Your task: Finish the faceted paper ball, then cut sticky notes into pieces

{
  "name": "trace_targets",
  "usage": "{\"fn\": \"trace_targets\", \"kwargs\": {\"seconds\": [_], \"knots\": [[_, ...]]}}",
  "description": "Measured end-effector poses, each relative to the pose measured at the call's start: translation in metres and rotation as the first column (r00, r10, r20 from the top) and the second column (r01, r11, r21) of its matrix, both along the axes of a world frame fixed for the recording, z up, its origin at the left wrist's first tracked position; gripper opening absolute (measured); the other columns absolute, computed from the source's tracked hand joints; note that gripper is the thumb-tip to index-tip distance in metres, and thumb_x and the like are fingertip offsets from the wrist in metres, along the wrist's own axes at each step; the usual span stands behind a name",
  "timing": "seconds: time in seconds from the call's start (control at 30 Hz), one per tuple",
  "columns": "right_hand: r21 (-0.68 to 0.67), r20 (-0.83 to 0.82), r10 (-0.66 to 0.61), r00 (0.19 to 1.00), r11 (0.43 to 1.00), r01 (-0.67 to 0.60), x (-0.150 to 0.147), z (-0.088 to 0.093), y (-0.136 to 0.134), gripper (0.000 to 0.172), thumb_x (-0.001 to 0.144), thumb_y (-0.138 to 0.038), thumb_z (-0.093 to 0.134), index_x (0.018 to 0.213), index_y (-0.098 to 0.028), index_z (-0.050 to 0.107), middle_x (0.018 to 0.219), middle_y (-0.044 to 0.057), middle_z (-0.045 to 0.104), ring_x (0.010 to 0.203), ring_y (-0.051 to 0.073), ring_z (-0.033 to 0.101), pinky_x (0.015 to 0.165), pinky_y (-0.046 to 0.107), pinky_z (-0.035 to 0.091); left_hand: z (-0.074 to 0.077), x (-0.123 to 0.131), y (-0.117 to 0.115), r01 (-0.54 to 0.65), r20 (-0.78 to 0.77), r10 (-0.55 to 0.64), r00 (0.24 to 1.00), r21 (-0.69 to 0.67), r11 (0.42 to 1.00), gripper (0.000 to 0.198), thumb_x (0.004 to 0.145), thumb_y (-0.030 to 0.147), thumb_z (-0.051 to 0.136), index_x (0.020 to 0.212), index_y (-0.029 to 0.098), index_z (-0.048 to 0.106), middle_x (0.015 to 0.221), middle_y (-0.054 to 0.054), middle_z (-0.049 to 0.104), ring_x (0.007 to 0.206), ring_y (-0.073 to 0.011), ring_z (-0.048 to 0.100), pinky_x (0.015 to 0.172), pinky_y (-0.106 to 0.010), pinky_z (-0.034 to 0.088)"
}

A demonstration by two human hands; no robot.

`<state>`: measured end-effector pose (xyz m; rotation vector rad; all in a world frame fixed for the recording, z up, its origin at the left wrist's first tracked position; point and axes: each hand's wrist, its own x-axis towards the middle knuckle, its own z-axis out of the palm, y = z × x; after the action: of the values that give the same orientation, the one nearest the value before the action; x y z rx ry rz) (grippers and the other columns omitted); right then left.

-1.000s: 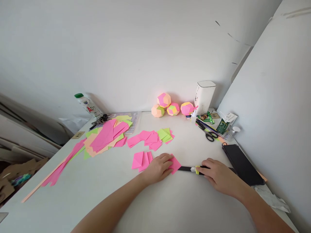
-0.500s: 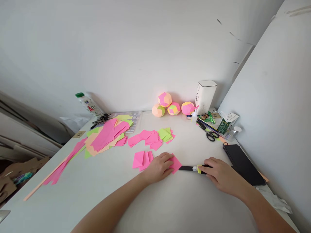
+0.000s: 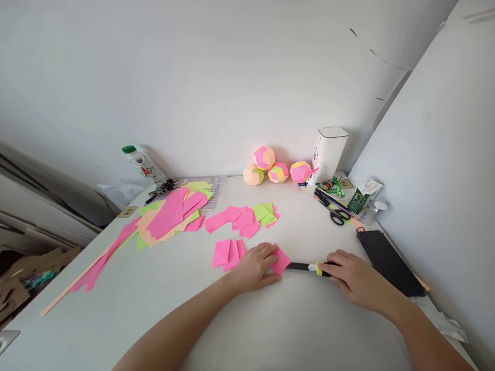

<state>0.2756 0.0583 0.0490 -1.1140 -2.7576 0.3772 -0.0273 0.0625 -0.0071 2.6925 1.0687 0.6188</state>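
My left hand (image 3: 256,268) presses a pink paper square (image 3: 281,259) onto the white table, its fingertips over the square's left side. In my right hand (image 3: 350,275) is a utility knife (image 3: 320,269) with a yellow and black handle. The knife's dark blade points left, and its tip meets the square's right corner, partly hidden under the paper. Just left of my left hand lie several folded pink pieces (image 3: 227,254). Farther back is a row of pink slips (image 3: 243,218) with green squares (image 3: 263,213) at its right end.
Paper strips and sheets (image 3: 166,216) spread at left by a white bottle (image 3: 143,166). Paper balls (image 3: 264,157) and a white container (image 3: 328,154) stand by the wall. Scissors (image 3: 336,215), a small jar (image 3: 375,212) and a black phone-like object (image 3: 390,263) are at right.
The view has shifted slightly, moving everything a little to the right in the picture. Both hands keep nearly the same places on the paper and the knife.
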Motion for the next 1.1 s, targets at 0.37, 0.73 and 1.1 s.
{"fn": "trace_targets", "kwargs": {"seconds": [0.37,0.73,1.1], "knots": [[-0.044,0.042,0.003,0.999,0.999,-0.001,-0.004,0.003,-0.006,0.038,0.086,-0.007,0.045,0.115,-0.021,0.066,0.095,0.010,0.064,0.087,0.023,0.058,0.073,0.037,0.051,0.003,0.004,0.001,-0.007,0.031,0.005,0.999,0.049,0.999,0.017,0.095,0.026,0.045,0.096,0.017,0.059,0.106,-0.012,0.066,0.098,-0.0242,0.062,0.084,-0.039,0.056],[-0.070,0.138,0.044,0.989,0.997,-0.035,-0.016,0.005,-0.024,0.039,0.084,-0.008,0.048,0.118,-0.020,0.063,0.092,0.008,0.063,0.081,0.022,0.061,0.065,0.032,0.049,-0.005,0.010,0.005,-0.071,-0.003,0.072,0.997,0.174,0.982,0.028,0.099,0.031,0.039,0.091,0.016,0.062,0.097,-0.011,0.068,0.088,-0.0232,0.066,0.073,-0.038,0.058],[0.004,0.180,-0.008,0.984,1.000,0.007,-0.024,-0.006,-0.037,0.045,0.085,-0.009,0.047,0.128,-0.016,0.057,0.094,0.010,0.063,0.077,0.022,0.063,0.059,0.034,0.051,-0.006,0.011,0.003,-0.043,-0.014,0.046,0.999,0.187,0.981,0.047,0.093,0.056,0.043,0.102,0.012,0.059,0.101,-0.014,0.067,0.092,-0.0287,0.065,0.072,-0.042,0.059]]}}
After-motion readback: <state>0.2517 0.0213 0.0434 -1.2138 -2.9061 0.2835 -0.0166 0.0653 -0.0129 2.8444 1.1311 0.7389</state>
